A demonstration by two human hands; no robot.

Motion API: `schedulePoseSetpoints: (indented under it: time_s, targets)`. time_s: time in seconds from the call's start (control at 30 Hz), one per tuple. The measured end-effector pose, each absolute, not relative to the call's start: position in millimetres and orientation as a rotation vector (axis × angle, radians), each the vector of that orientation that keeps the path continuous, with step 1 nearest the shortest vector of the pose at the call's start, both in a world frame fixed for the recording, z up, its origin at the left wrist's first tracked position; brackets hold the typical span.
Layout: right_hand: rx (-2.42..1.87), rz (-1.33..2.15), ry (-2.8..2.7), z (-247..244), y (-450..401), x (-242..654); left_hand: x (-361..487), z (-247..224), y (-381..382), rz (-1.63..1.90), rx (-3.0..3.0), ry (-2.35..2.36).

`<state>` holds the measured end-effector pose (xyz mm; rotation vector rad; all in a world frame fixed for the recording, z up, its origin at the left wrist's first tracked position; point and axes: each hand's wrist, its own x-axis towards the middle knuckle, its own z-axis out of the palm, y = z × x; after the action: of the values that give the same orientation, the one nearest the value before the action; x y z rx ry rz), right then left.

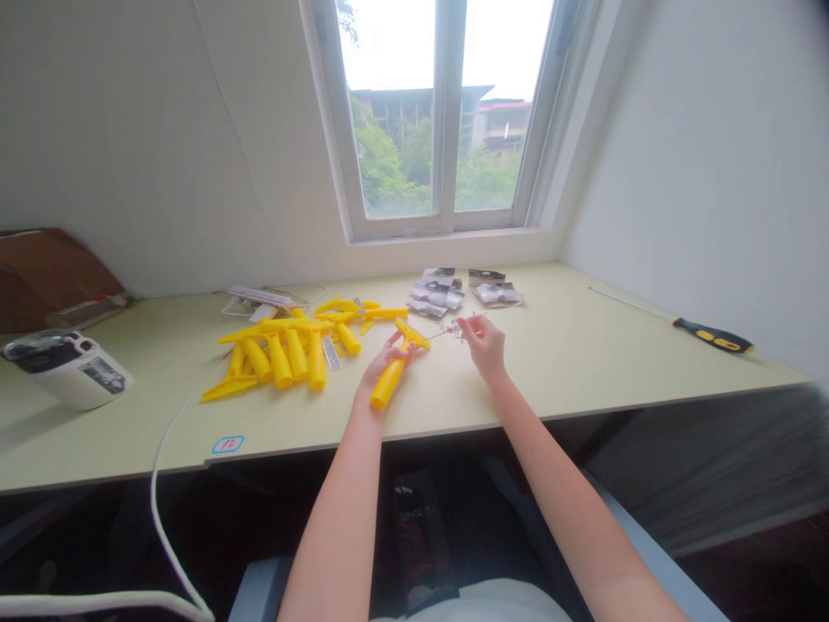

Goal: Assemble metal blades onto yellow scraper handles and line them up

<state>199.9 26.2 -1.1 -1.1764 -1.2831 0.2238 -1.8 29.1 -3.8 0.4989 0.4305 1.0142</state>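
My left hand (379,361) is closed around a yellow plastic T-shaped scraper (387,384), its round handle towards me and its wide head pointing away. My right hand (487,347) is beside it with the fingertips pinched. At those fingertips is a small thin see-through piece with dark print (456,329), too small and blurred to name. A thin grey strip runs between it and the scraper's head. To the left, several more yellow scrapers (296,356) lie in a heap, with a small clear strip (332,353) among them.
Small printed packets (435,294) lie at the back near the window. A long screwdriver (712,335) rests on the right. A white jug with a black lid (78,371) stands left, before a brown bag (55,272). A white cable (159,484) hangs over the table's front edge.
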Motion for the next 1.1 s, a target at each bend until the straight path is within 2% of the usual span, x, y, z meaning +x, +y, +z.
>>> schedulePoseSetpoints:
  time_s: [0.2,0.47,0.7,1.1]
  targets:
    - [-1.100,0.288,-1.389,-1.8,25.9,196.9,-1.3,-2.1,27.9,1.024,0.490,0.447]
    - [-1.064,0.107,-1.464,2.2,21.9,194.9,-0.4,-1.3,27.4,1.022,0.478,0.442]
    - [-1.117,-0.033,-1.374,1.2,21.7,196.9,0.2,2.1,25.1,1.033,0.439,0.473]
    - [-1.252,-0.026,-1.345,-2.0,23.6,198.6,-0.7,-2.3,27.5,1.032,0.477,0.457]
